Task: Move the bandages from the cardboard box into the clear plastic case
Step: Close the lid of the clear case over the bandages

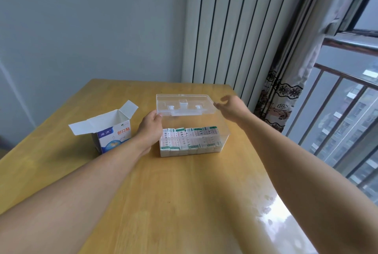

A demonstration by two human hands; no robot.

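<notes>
Single view, head-worn wide-angle camera. Looks forward and down across the wooden surface (184,202) toward the room corner. Both forearms enter from the bottom edge, reaching away from the lens. Wall fills upper left, window (347,110) runs along the right. Strong distortion at edges.

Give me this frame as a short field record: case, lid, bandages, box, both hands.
case: clear plastic case on the wooden table, right of the box
lid: lid raised, not closed
bandages: bandages packed in rows inside the case
box: cardboard box upright, top flaps open; inside not visible
left hand: left hand grips the lid's left front corner
right hand: right hand by the lid's right edge, fingers loosely curled; contact unclear
</notes>
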